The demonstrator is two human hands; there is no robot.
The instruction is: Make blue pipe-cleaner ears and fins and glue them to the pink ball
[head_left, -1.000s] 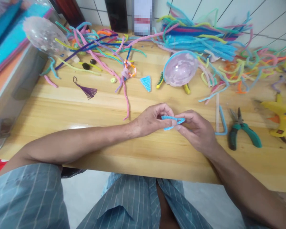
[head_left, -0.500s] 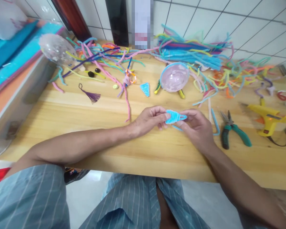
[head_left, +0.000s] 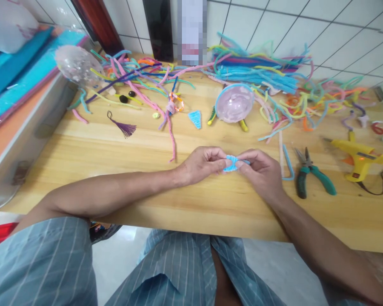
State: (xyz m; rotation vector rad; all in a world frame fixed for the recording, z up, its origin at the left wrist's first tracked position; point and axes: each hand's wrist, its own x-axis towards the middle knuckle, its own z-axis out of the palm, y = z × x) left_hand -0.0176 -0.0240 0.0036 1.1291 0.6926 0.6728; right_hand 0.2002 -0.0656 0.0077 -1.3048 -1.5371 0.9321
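Observation:
Between my two hands is a small blue piece of wound pipe cleaner (head_left: 232, 163), held just above the wooden table. My left hand (head_left: 207, 165) pinches its left end between thumb and fingers. The right end is gripped by my right hand (head_left: 260, 170), whose thumb and fingers cover much of it. A finished-looking blue pipe cleaner triangle (head_left: 195, 119) lies on the table beyond my left hand. To the right of my right hand rests a bent blue pipe cleaner (head_left: 288, 163).
Pliers (head_left: 312, 174) and a yellow glue gun (head_left: 360, 155) lie at the right. A clear dome with a blue rim (head_left: 234, 103) stands ahead. Loose pipe cleaners (head_left: 258, 74) line the wall. A purple tassel (head_left: 123, 126) and a plastic bin (head_left: 28, 140) are at the left.
My right fingers have moved left, closer to my left hand, and now cover more of the blue piece. The narrow loop and loose strand seen earlier are largely hidden.

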